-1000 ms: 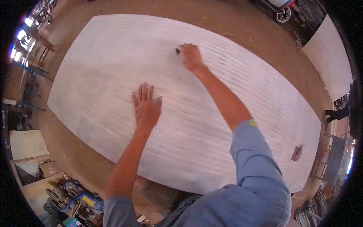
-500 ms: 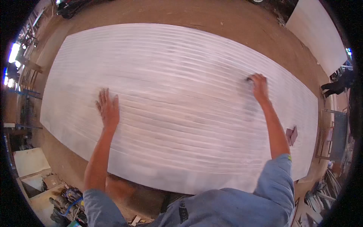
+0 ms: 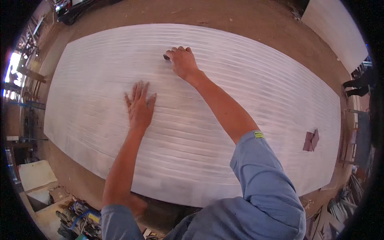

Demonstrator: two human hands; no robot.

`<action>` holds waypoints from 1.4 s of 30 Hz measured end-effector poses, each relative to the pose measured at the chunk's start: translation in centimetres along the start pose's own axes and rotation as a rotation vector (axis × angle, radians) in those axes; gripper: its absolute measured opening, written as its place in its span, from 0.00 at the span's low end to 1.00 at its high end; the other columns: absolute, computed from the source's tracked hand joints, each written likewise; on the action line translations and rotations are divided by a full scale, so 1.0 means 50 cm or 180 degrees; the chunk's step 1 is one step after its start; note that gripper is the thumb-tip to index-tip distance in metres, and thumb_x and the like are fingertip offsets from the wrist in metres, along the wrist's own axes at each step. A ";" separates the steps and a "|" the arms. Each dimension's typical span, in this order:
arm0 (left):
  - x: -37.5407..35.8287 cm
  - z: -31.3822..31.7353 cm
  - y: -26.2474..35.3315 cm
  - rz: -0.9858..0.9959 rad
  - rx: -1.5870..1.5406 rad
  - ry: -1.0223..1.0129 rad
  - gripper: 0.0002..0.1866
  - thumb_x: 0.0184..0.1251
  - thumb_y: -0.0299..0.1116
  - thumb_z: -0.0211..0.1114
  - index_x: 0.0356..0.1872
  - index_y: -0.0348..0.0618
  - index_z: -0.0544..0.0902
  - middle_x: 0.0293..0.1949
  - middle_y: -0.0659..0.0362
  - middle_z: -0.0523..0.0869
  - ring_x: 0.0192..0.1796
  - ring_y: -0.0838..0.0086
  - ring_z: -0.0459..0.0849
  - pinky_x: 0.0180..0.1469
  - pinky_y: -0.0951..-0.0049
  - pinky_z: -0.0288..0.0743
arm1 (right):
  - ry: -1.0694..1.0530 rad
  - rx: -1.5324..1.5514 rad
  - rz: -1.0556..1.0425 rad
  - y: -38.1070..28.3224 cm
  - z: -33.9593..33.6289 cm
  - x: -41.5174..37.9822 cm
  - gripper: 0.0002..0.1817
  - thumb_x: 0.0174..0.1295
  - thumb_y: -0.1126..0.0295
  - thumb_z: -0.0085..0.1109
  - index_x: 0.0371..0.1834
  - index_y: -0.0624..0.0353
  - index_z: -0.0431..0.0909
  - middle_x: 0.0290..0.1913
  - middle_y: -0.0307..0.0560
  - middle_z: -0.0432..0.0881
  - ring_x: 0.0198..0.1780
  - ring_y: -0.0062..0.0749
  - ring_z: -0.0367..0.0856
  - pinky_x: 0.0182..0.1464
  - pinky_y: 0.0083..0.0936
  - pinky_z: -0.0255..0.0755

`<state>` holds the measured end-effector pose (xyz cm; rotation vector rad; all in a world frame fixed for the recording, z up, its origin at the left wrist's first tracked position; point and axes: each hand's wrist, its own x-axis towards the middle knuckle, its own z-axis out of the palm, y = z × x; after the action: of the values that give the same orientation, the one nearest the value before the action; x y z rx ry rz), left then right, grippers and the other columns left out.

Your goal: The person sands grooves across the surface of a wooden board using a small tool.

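A large white panel [image 3: 224, 168] with many narrow parallel grooves lies flat in front of me. My left hand [image 3: 141, 108] rests palm down on its left-middle part, fingers spread, holding nothing. Towards the far edge, my right hand [image 3: 183, 62] is curled over a small dark piece of sandpaper [image 3: 166, 57], pressed against the grooved surface. Only a dark end of that piece shows beside the fingertips; the rest is hidden under the hand. A folded reddish-brown sheet of sandpaper [image 3: 311, 140] lies on the panel's right part, apart from both hands.
Another white board [image 3: 334, 34] stands at the far right. Dark-clothed legs of a person [image 3: 358, 86] show at the right edge. Tools and cables [image 3: 82, 218] are heaped at the lower left, near an open box [image 3: 38, 176]. Brown floor [image 3: 240, 16] surrounds the panel.
My right hand has swept far to the left along the panel with the sandpaper, towards the far edge. My left hand has shifted right and slightly away from me.
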<state>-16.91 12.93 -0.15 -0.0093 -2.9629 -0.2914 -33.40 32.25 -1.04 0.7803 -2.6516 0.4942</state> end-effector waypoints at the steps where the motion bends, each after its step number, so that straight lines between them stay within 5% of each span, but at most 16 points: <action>1: -0.001 0.003 -0.002 -0.0031 0.0055 0.0002 0.28 0.77 0.47 0.54 0.73 0.52 0.65 0.75 0.55 0.63 0.79 0.62 0.56 0.79 0.48 0.38 | 0.0002 0.0041 -0.0035 0.005 -0.023 -0.016 0.09 0.60 0.71 0.55 0.43 0.53 0.81 0.47 0.47 0.82 0.56 0.44 0.78 0.59 0.45 0.68; 3: -0.002 -0.004 0.007 -0.0160 0.0042 -0.0011 0.27 0.77 0.46 0.53 0.73 0.52 0.66 0.76 0.58 0.63 0.79 0.66 0.54 0.80 0.51 0.35 | -0.0699 -0.0197 0.0374 0.098 -0.112 -0.101 0.12 0.61 0.71 0.54 0.47 0.52 0.82 0.47 0.49 0.83 0.55 0.45 0.79 0.61 0.46 0.68; 5: -0.003 -0.006 -0.006 -0.0136 0.0048 -0.0008 0.27 0.77 0.46 0.52 0.73 0.52 0.66 0.76 0.58 0.63 0.79 0.66 0.54 0.80 0.52 0.35 | 0.0081 -0.0568 0.0300 0.287 -0.131 -0.266 0.14 0.60 0.75 0.52 0.47 0.51 0.83 0.50 0.50 0.83 0.54 0.46 0.80 0.60 0.44 0.68; 6: -0.004 0.002 0.002 -0.0134 0.0068 -0.0004 0.27 0.77 0.46 0.52 0.73 0.52 0.66 0.76 0.58 0.63 0.79 0.66 0.54 0.80 0.52 0.34 | -0.0792 -0.0554 0.1013 0.353 -0.307 -0.375 0.15 0.59 0.77 0.51 0.47 0.53 0.83 0.49 0.51 0.83 0.55 0.46 0.79 0.60 0.44 0.67; 8: -0.006 -0.002 0.014 -0.0149 -0.0003 -0.0020 0.27 0.78 0.46 0.52 0.73 0.52 0.66 0.76 0.58 0.63 0.79 0.66 0.54 0.80 0.51 0.34 | 0.0417 -0.1103 0.0550 0.544 -0.335 -0.564 0.13 0.57 0.77 0.53 0.45 0.57 0.82 0.48 0.51 0.83 0.53 0.49 0.78 0.59 0.45 0.67; 11: -0.004 -0.004 0.018 -0.0190 0.0045 0.0028 0.27 0.78 0.46 0.51 0.73 0.52 0.66 0.76 0.58 0.63 0.79 0.65 0.54 0.80 0.51 0.35 | -0.0020 -0.0869 0.1185 0.478 -0.398 -0.554 0.15 0.55 0.78 0.55 0.47 0.58 0.82 0.51 0.52 0.83 0.57 0.52 0.76 0.62 0.47 0.66; 13: -0.005 -0.005 0.019 -0.0142 0.0107 0.0047 0.27 0.78 0.46 0.52 0.74 0.52 0.65 0.76 0.58 0.63 0.79 0.65 0.55 0.80 0.52 0.36 | 0.0719 -0.0680 0.0628 0.449 -0.283 -0.501 0.17 0.54 0.79 0.56 0.48 0.57 0.82 0.52 0.53 0.83 0.58 0.53 0.76 0.63 0.47 0.65; 19: -0.002 0.003 0.007 -0.0122 0.0299 0.0053 0.26 0.77 0.43 0.53 0.73 0.53 0.66 0.75 0.59 0.65 0.79 0.66 0.56 0.79 0.53 0.40 | 0.0071 -0.0201 0.0309 0.172 -0.151 -0.206 0.14 0.56 0.76 0.53 0.44 0.53 0.82 0.44 0.48 0.83 0.51 0.44 0.79 0.58 0.42 0.67; 23: -0.006 0.011 -0.003 -0.0049 0.0043 0.0164 0.25 0.78 0.42 0.52 0.73 0.53 0.67 0.74 0.58 0.67 0.78 0.65 0.57 0.79 0.54 0.41 | -0.0300 -0.0267 0.0538 0.283 -0.216 -0.304 0.13 0.57 0.76 0.56 0.44 0.51 0.82 0.46 0.49 0.83 0.52 0.44 0.80 0.58 0.44 0.68; 27: -0.006 0.027 -0.013 -0.0106 0.0227 0.0166 0.25 0.79 0.43 0.50 0.74 0.53 0.66 0.75 0.57 0.65 0.79 0.65 0.57 0.79 0.55 0.41 | -0.0054 -0.0816 0.1065 0.566 -0.407 -0.599 0.12 0.56 0.77 0.53 0.42 0.56 0.83 0.47 0.50 0.85 0.53 0.48 0.79 0.58 0.44 0.67; 28: -0.007 0.028 -0.010 -0.0096 0.0206 0.0150 0.25 0.79 0.43 0.50 0.74 0.53 0.66 0.75 0.57 0.65 0.79 0.65 0.57 0.79 0.55 0.41 | 0.0684 -0.0918 0.0805 0.659 -0.424 -0.695 0.15 0.55 0.78 0.54 0.44 0.56 0.83 0.47 0.49 0.85 0.53 0.48 0.79 0.58 0.44 0.67; 30: -0.007 0.023 -0.007 -0.0018 0.0158 0.0215 0.25 0.79 0.43 0.50 0.74 0.52 0.66 0.75 0.57 0.65 0.79 0.64 0.57 0.79 0.55 0.41 | 0.0124 -0.1049 0.1626 0.704 -0.538 -0.772 0.17 0.53 0.78 0.56 0.46 0.56 0.83 0.49 0.49 0.84 0.56 0.48 0.77 0.62 0.44 0.64; 32: -0.005 0.018 0.001 -0.0063 0.0173 0.0163 0.26 0.79 0.43 0.50 0.74 0.52 0.66 0.75 0.57 0.64 0.79 0.64 0.57 0.79 0.55 0.41 | 0.0332 -0.1095 0.1371 0.722 -0.497 -0.782 0.16 0.53 0.77 0.57 0.46 0.56 0.83 0.50 0.49 0.84 0.57 0.48 0.77 0.63 0.45 0.63; 36: -0.006 0.023 -0.011 0.0013 0.0234 0.0162 0.26 0.79 0.43 0.50 0.74 0.51 0.66 0.75 0.57 0.64 0.79 0.64 0.56 0.79 0.54 0.41 | 0.0655 -0.0548 0.0812 0.527 -0.353 -0.585 0.14 0.54 0.76 0.57 0.44 0.54 0.84 0.49 0.48 0.83 0.56 0.47 0.77 0.62 0.47 0.63; 39: -0.005 0.024 -0.015 -0.0046 0.0235 0.0085 0.26 0.79 0.42 0.50 0.74 0.51 0.65 0.75 0.57 0.64 0.79 0.65 0.57 0.79 0.55 0.40 | 0.0012 -0.0323 0.0594 0.356 -0.291 -0.407 0.13 0.56 0.75 0.54 0.43 0.53 0.83 0.46 0.47 0.82 0.53 0.43 0.78 0.60 0.44 0.66; 42: -0.003 0.023 -0.003 -0.0178 0.0228 0.0053 0.25 0.80 0.42 0.49 0.74 0.49 0.65 0.76 0.57 0.64 0.79 0.64 0.56 0.79 0.56 0.40 | 0.0109 -0.0182 0.0447 0.366 -0.300 -0.415 0.13 0.56 0.74 0.54 0.44 0.53 0.83 0.46 0.47 0.82 0.53 0.43 0.78 0.60 0.43 0.67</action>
<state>-16.92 13.00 -1.30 0.0845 -2.9588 -0.1912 -24.11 62.32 -0.41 0.5665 -2.6880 0.4608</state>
